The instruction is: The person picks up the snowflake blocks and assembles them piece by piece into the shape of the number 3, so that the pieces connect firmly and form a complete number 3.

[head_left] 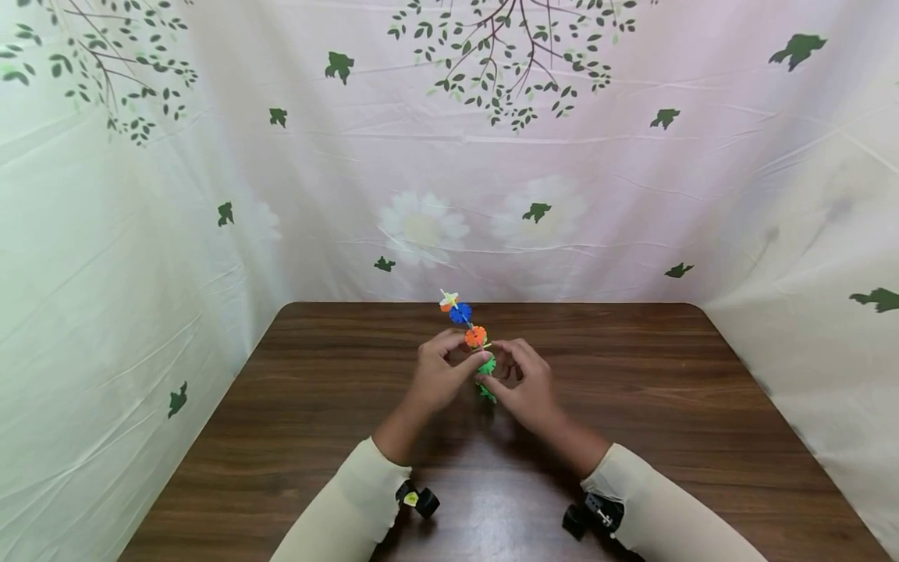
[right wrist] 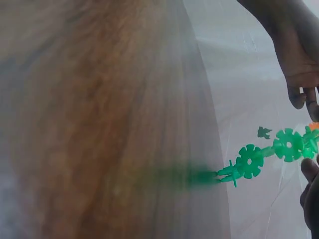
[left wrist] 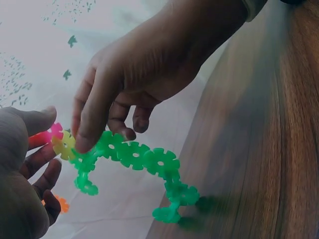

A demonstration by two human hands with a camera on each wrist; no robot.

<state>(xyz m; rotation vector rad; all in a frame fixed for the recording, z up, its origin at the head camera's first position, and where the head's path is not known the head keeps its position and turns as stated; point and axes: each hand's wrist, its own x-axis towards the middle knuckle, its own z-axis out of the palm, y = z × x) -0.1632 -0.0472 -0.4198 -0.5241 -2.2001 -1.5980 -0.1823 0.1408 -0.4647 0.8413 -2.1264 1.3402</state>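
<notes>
A chain of interlocking plastic flower discs stands between my hands. In the head view it runs from green discs [head_left: 487, 364] at the bottom through an orange disc [head_left: 476, 336] and a blue disc [head_left: 460, 313] to a whitish disc [head_left: 449, 300]. My left hand [head_left: 442, 376] holds the chain from the left, around the pink disc [left wrist: 56, 131] and yellow disc [left wrist: 64, 145]. From the right, my right hand [head_left: 528, 390] pinches the upper green part beside the yellow disc. The lower green discs [right wrist: 249, 161] branch down toward the tabletop. Fingers partly hide the joint.
The brown wooden table [head_left: 316, 375] spreads around both hands. A pale curtain [head_left: 449, 172] printed with leaves, birds and flowers hangs behind it and along both sides. Black cameras are strapped at both wrists, over cream sleeves [head_left: 344, 507].
</notes>
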